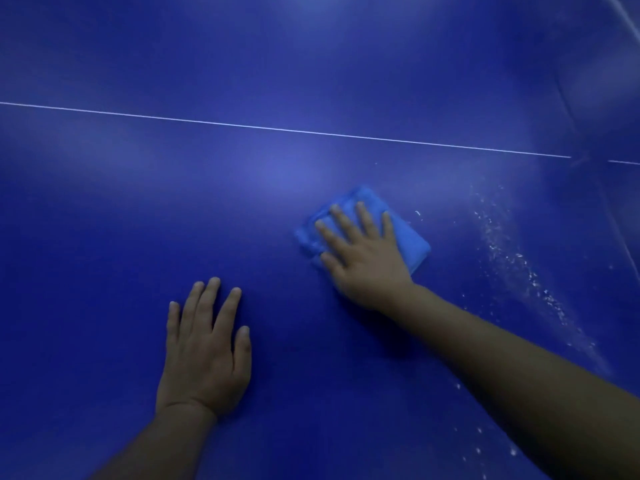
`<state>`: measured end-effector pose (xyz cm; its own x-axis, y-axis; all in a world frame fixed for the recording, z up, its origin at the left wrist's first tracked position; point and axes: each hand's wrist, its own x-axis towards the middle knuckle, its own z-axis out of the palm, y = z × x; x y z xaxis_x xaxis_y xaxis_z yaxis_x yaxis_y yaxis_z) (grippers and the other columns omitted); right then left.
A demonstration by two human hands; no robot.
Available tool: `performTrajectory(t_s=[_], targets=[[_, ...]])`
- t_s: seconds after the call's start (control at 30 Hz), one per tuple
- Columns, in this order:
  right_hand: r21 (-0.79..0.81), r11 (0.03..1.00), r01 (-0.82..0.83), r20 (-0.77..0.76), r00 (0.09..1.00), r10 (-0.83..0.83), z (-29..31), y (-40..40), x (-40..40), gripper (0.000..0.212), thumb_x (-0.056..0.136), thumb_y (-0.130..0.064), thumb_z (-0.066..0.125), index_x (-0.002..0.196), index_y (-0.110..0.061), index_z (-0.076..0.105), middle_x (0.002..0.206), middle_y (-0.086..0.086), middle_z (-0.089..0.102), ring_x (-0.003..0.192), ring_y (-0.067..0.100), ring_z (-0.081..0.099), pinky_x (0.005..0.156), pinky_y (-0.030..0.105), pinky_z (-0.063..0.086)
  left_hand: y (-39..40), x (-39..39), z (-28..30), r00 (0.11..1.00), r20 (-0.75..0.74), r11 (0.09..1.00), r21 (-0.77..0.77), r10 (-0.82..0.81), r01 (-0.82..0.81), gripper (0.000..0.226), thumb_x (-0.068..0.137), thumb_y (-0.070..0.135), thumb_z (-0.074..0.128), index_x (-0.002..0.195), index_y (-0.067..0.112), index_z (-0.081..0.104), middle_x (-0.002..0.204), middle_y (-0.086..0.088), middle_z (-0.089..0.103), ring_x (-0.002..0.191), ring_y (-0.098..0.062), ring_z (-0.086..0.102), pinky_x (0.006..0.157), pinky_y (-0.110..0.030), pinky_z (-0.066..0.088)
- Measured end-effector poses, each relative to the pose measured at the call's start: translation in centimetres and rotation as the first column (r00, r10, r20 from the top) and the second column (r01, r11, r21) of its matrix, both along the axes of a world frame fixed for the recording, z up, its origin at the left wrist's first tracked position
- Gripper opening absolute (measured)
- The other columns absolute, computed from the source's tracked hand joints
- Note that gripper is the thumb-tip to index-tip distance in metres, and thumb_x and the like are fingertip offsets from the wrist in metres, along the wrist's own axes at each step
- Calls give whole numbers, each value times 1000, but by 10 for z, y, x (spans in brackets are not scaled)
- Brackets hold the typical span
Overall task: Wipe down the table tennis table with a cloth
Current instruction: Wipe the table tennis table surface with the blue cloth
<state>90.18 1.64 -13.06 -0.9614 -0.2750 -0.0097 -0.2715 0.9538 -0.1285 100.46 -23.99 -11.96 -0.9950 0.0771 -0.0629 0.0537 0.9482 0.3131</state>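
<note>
The blue table tennis table (138, 209) fills the head view, with a thin white line (277, 129) running across it. A folded light-blue cloth (412, 242) lies flat on the table right of centre. My right hand (363, 258) presses down on the cloth with straight, spread fingers. My left hand (206, 344) rests flat on the bare table at the lower left, fingers straight, holding nothing.
A streak of white specks and dust (519, 265) runs down the table surface right of the cloth. A few more specks (485, 441) lie near my right forearm. A faint seam or net edge (568, 109) shows at the far right.
</note>
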Motion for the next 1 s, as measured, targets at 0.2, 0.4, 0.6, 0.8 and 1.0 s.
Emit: performTrajectory(t_s=[0.2,0.4,0.6,0.8,1.0], targets=[[82,996,-37,21,999,35,3,29,-48,53,102,-50,36,153,-36,33,163,-4,25,151,33,18,118,62,9,0,0,-5,999,-46,1000,-18,-6,5,62,93,40,31,142,8,51,154,-16,37,147,-33,25,120,-56,11],[37,804,593,46,803,-594,7,73,-51,58,100,-56,24,156,-38,22,166,-4,12,153,32,6,118,65,3,-1,-1,-7,997,-68,999,-38,-23,21,61,92,39,34,141,8,52,153,-17,38,146,-34,27,120,-54,10],[93,974,205,65,975,-212,3,50,-31,58,100,-55,27,154,-36,31,165,-6,20,152,31,13,118,61,6,-1,-1,-8,997,-64,998,-54,-34,30,61,92,39,34,141,7,52,153,-19,38,146,-35,25,120,-53,8],[98,881,464,31,883,-469,2,49,-26,58,100,-55,24,156,-38,22,167,-6,10,153,31,4,117,61,-1,-1,-1,-8,998,-48,998,-48,-37,35,62,91,39,35,139,6,54,151,-20,40,145,-36,27,117,-59,14],[-17,990,137,12,991,-137,-3,-51,-107,53,100,-51,32,151,-37,36,163,-6,25,152,30,13,117,61,2,2,-3,-6,997,-70,999,-36,-32,30,63,88,39,37,136,6,59,149,-20,44,142,-33,31,115,-59,17]])
